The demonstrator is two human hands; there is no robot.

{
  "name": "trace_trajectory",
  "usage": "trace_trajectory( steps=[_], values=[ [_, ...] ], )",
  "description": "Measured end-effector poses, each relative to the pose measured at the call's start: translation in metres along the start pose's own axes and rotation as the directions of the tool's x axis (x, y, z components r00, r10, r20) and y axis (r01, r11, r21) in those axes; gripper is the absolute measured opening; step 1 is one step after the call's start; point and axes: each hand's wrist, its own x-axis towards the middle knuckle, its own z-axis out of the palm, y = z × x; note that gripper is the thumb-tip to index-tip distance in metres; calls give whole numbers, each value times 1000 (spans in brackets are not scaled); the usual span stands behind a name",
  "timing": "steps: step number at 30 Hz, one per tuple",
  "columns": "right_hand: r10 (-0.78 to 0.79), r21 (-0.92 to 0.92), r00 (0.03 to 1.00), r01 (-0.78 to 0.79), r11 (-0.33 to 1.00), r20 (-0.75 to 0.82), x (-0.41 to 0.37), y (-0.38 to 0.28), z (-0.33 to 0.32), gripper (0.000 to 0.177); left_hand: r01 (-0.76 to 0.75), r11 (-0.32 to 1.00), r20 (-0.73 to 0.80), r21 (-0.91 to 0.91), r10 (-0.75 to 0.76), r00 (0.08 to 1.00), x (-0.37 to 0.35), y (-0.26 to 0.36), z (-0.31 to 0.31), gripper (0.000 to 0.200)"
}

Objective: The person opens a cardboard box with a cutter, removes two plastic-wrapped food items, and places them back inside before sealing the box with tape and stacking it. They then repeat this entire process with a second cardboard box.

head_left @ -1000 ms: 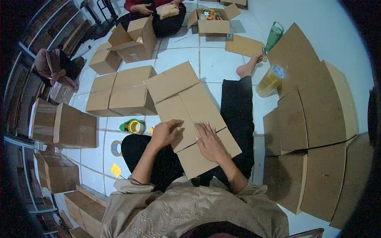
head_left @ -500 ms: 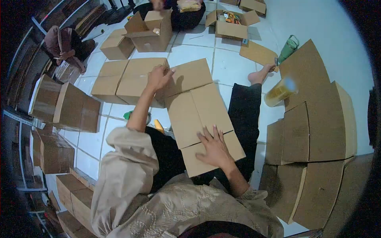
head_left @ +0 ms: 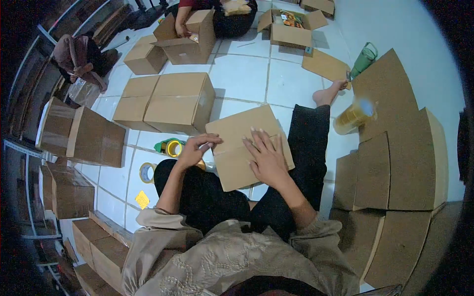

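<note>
A flat piece of brown cardboard [head_left: 236, 170], a collapsed box with its end flaps folded in, lies over my lap and the floor between my legs. My right hand [head_left: 269, 160] presses on its face, fingers spread and stretched out. At its left edge my left hand [head_left: 195, 150] has bent fingers pinching the cardboard; the underside there is hidden. Just left of that hand are a roll of yellow tape [head_left: 174, 148] on something green, and another tape roll [head_left: 147, 172]. A yellow slip [head_left: 142, 199] lies nearby on the tiles.
A closed carton [head_left: 177, 101] stands ahead, with more cartons [head_left: 96, 133] at left. Flattened cardboard [head_left: 410, 163] leans at right beside a yellowish container [head_left: 354, 117] and a green tumbler [head_left: 364, 60]. Two people sit beyond; one person's hand [head_left: 183, 30] reaches into an open box [head_left: 190, 49].
The cardboard's end flaps have been folded in, making it shorter. My left hand came down and nearer to its left edge; my right hand slid up its face. Tape rolls came into sight.
</note>
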Motion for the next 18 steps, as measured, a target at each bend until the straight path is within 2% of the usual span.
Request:
trace_trajectory(
  steps=[1,2,3,4,5,6,8,10,11,13,14,16,17,18],
  values=[
    [-5,5,1000,5,1000,-10,5,3,14,56,95,983,-35,-157,-101,994,-2,-8,-13,20],
    [-2,10,1000,2,1000,12,8,7,28,58,232,967,-152,-100,-246,957,-6,-11,-27,19],
    [3,15,999,-3,1000,37,9,9,36,60,294,955,-287,-32,-290,913,-11,-27,-42,20],
    [3,20,999,-3,1000,38,11,9,38,60,393,895,-373,209,-298,879,-23,-59,-62,21],
    [12,17,999,-12,1000,30,11,9,40,59,541,717,-376,439,-401,836,-33,-71,-77,28],
    [23,14,999,-23,1000,24,10,9,41,58,535,529,-246,659,-520,818,-40,-87,-90,36],
    [28,13,999,-29,1000,23,10,8,42,58,504,328,-196,799,-651,734,-45,-138,-101,43],
    [34,8,999,-35,999,19,11,11,42,57,485,309,-192,819,-648,737,-38,-143,-102,48],
    [14,1,998,-14,1000,65,12,16,44,56,469,285,-194,836,-645,739,-38,-146,-101,53],
    [-5,-12,994,7,1000,108,17,35,44,55,439,304,-154,845,-649,745,-41,-179,-102,53],
    [52,-26,996,-50,998,77,21,50,44,54,408,316,-118,857,-649,751,-40,-188,-104,53],
    [119,-35,992,-118,992,30,29,69,40,54,394,311,-91,865,-675,732,-33,-156,-101,49],
    [121,48,990,-125,991,76,32,77,38,52,385,308,-63,870,-705,706,-31,-143,-99,46],
    [120,129,985,-136,982,121,33,84,38,51,371,307,-58,876,-698,714,-30,-156,-102,46]
  ],
)
